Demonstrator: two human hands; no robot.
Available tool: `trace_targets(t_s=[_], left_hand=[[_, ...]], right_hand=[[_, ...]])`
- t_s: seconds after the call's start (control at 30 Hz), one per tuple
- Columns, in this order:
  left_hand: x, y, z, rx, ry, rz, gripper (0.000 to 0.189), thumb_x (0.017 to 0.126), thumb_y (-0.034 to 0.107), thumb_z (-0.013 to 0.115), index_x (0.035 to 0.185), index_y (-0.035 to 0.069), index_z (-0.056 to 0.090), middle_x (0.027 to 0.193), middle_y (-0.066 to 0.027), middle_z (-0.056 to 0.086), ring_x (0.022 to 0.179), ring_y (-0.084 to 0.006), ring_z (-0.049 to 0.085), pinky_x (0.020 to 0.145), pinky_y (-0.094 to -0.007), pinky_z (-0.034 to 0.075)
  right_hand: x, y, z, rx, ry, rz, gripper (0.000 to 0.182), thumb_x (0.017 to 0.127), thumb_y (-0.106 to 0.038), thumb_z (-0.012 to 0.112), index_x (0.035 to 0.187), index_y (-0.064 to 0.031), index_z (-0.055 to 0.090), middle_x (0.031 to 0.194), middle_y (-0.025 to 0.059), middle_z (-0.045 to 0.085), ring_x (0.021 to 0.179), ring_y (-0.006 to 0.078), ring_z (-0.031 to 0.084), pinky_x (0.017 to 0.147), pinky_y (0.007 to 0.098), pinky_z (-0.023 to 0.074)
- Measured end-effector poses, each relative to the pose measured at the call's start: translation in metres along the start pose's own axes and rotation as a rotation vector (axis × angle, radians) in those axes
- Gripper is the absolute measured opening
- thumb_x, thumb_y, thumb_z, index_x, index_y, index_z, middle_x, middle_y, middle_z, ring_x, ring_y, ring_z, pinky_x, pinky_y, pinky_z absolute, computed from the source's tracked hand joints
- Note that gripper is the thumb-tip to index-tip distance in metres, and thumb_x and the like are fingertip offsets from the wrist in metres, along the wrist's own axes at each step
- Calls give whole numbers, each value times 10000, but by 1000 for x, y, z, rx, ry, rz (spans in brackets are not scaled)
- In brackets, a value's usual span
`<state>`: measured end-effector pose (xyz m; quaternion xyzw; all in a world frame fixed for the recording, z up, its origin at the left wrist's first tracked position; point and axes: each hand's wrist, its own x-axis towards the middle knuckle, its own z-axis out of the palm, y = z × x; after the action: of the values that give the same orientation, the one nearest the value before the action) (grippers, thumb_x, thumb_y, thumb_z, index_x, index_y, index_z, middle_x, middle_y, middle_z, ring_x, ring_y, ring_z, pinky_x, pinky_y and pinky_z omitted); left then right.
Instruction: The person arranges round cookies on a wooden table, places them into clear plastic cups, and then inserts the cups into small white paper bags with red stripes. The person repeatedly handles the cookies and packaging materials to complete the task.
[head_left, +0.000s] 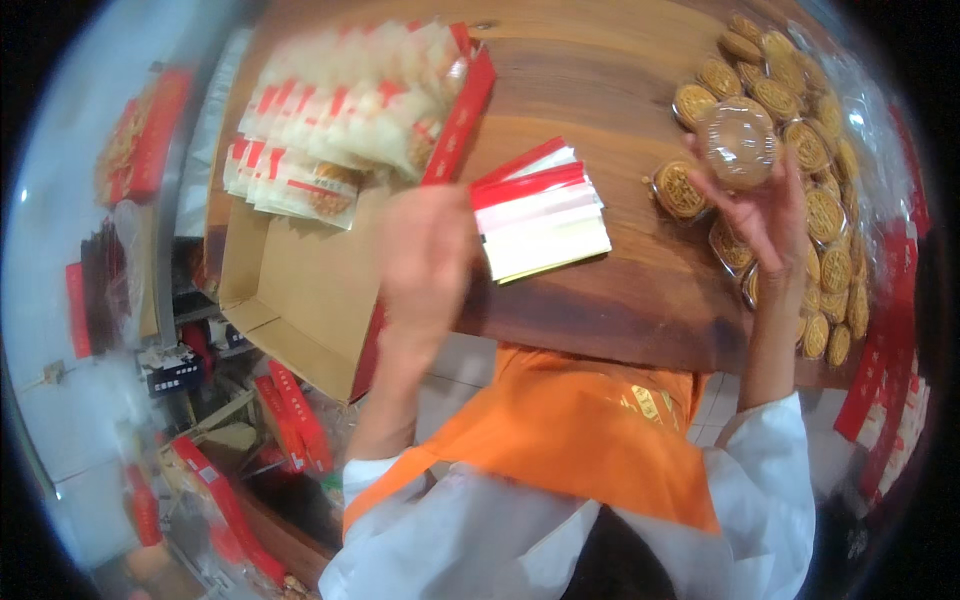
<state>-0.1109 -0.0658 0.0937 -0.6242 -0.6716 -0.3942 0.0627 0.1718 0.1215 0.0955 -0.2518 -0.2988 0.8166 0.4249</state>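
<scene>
My right hand holds a round pastry in a clear plastic tray, its flat side up, above a pile of mooncakes at the right of the table. My left hand, blurred, hovers between an open cardboard box and a stack of flat pouches; whether it holds anything is not clear. The stack of red and white pouches lies fanned at the middle. Rows of filled, sealed pouches stand in the upper part of the box. A mooncake in a clear tray sits beside the pile.
The wooden table ends in front of my orange apron. Clear plastic film lies along the pile's right side. Red cartons stand low at the left, below the table. More red packaging is at the far right.
</scene>
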Motion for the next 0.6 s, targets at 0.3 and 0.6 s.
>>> trace_targets(t_s=[0.3, 0.6], left_hand=[[-13, 13, 95, 203, -352, 84, 105, 688, 42, 591, 761, 59, 518, 727, -87, 497, 727, -263, 516, 622, -380, 409], [-28, 13, 96, -47, -341, -148, 61, 782, -1, 536, 841, 10, 528, 815, -142, 524, 788, -322, 535, 654, -386, 441]], right_hand=[[-28, 35, 11, -123, 18, 117, 415, 931, -290, 444, 1219, 7, 418, 1130, 125, 546, 982, 230, 589, 681, 343, 577], [-31, 60, 3, -293, 156, 147, 401, 934, -278, 455, 1279, -85, 388, 1075, 13, 561, 921, 82, 567, 650, 237, 510]])
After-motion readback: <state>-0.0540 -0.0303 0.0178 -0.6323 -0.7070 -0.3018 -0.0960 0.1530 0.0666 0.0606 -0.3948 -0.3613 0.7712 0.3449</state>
